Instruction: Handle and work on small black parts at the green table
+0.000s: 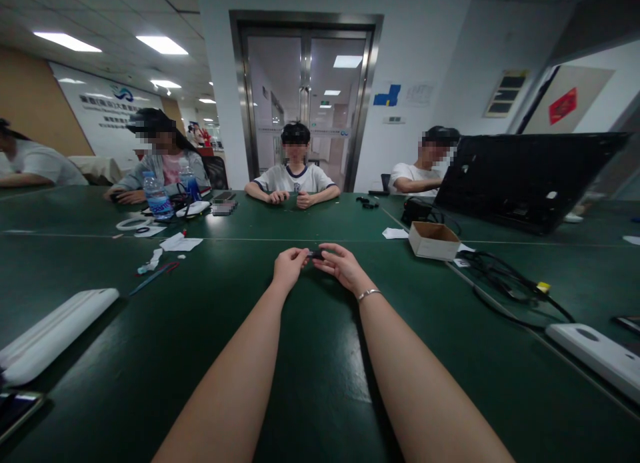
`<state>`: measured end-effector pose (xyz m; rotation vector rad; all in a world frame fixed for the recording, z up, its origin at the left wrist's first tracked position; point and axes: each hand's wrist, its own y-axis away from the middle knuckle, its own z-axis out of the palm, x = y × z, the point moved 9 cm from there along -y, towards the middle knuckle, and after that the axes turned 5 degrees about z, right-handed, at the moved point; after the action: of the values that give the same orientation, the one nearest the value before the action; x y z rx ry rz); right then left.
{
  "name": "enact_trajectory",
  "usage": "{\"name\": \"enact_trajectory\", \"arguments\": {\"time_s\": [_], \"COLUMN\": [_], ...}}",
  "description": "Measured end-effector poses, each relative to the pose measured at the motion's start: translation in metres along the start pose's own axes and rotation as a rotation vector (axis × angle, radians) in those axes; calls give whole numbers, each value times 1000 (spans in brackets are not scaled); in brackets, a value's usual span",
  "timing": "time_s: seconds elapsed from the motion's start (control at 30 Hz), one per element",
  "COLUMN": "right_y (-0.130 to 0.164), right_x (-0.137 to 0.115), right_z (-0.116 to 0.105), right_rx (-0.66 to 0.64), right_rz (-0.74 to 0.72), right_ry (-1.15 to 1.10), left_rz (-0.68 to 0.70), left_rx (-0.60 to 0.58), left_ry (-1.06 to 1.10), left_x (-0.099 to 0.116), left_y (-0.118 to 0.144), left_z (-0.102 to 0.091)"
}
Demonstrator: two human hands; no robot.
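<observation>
Head view: left hand (289,266) and right hand (339,264) both pinch a small dark object (316,254) between fingertips, held just above the dark green surface (310,383). It sits between the two hands; judged mid-handling, its detail too small to read.

The dark green table (310,383) lies bare around and beneath both forearms, leaving open passage on either side of them. Left of that bare stretch a long white plastic bar (55,329) lies near the edge, with a red and blue cord (153,276) and white paper scraps (180,243) beyond it. Right of the stretch stand an open brown cardboard box (433,239), tangled black cables (505,283) and a flat white device (595,353).
</observation>
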<state>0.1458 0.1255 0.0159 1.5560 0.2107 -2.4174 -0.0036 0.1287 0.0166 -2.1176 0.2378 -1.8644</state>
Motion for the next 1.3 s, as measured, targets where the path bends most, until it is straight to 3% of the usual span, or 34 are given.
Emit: {"name": "enact_trajectory", "arguments": {"time_s": [0.57,0.9,1.3], "right_y": [-3,-1,0], "right_x": [3,2,2], "right_z": [1,6,9], "right_rx": [-41,-95,-145], "right_rz": [10,15,24], "right_ry": [-5,17,19], "left_rz": [-32,-52,-74], "left_rx": [11,29,9], "left_ry": [-20,-157,-130], "left_x": [4,7,1], "left_y": [1,4,-2], "left_z": [-2,-10,-5]}}
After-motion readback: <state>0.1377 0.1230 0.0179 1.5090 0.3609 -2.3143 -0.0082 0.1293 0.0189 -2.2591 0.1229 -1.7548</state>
